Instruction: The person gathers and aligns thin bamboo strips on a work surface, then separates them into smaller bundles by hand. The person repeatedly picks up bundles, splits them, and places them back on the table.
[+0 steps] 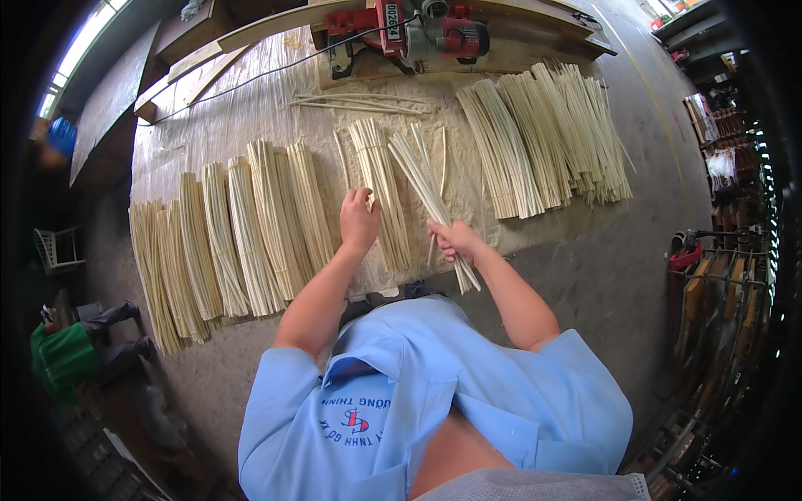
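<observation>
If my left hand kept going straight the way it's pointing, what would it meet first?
Your left hand would probably meet the tied bundle of pale sticks just ahead and to its right, though depth is hard to judge.

Downward fisheye view, head-worn.

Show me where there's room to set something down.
Widest: the pale tabletop between the thin black cord and left row of pale, slender stick bundles. Narrower: the sawdusty strip between the pale sticks in the right hand and right row, though one stick intrudes. Both rows are crowded.
</observation>
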Tool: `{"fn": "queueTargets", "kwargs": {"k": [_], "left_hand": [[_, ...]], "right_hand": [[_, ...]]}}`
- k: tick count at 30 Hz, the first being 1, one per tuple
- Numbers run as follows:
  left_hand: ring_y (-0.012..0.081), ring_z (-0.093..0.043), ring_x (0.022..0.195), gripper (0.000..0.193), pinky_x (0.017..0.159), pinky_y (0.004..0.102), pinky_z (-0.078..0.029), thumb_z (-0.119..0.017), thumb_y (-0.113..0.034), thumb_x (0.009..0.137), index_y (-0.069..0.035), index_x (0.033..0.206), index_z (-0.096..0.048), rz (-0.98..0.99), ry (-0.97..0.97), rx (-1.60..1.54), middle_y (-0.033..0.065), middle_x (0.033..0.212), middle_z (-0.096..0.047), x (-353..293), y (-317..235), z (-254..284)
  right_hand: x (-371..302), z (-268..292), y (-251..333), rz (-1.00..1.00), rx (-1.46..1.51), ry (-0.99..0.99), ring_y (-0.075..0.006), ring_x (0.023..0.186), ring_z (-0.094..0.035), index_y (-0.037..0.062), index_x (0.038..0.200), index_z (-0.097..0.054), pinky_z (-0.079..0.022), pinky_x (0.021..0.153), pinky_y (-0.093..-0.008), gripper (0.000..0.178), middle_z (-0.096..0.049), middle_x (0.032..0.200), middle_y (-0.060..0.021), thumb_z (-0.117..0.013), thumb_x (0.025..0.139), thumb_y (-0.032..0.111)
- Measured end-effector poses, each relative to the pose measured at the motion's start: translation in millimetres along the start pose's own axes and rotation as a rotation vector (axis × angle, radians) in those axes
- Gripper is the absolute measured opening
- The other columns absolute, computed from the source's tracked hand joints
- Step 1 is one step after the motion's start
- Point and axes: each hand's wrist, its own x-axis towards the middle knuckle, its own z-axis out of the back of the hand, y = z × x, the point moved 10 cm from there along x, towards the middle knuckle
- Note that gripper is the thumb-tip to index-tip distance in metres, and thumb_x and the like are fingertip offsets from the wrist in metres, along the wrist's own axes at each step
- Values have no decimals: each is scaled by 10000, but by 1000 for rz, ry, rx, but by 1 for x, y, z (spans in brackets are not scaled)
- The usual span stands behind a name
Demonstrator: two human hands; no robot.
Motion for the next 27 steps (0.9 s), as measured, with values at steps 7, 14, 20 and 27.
{"fn": "queueTargets", "kwargs": {"k": [7, 14, 20, 27], "left_hand": [[229, -672, 1109, 396, 922, 355, -544, -692, -270, 977, 7, 1257, -650, 311, 168, -487, 142, 1271, -670, 98, 16, 8], [244, -682, 968, 642, 840, 374, -604, -794, -364, 900, 5, 1322, -481, 307, 504, -1394, 137, 1046, -676, 33, -84, -42], [151, -515, 596, 243, 556, 324, -464, -738, -260, 961, -113, 949, -545, 524, 344, -1524, 4, 693, -491, 43, -65, -30], [134, -398, 503, 325, 472, 318, -350, -663, -282, 1008, -136, 785, -476, 496, 216, -1434, -19, 611, -398, 27, -75, -24]], "right_hand": [[-8, -19, -17, 81, 61, -106, -96, 428, -407, 68, 922, -575, -391, 419, -295, 391, -434, 574, 38, -708, 968, 433], [-9, -39, 5, 102, -179, -8, -111, 485, -505, 81, 835, -571, -427, 460, -303, 291, -525, 620, 18, -714, 970, 295], [-21, -53, 14, 11, -354, 285, -124, 537, -560, 65, 844, -601, -458, 480, -308, 215, -564, 640, 10, -732, 939, 207], [-10, -67, 44, 167, -195, 138, -137, 610, -627, 59, 863, -604, -500, 566, -305, 193, -619, 688, -32, -736, 908, 194]]}}
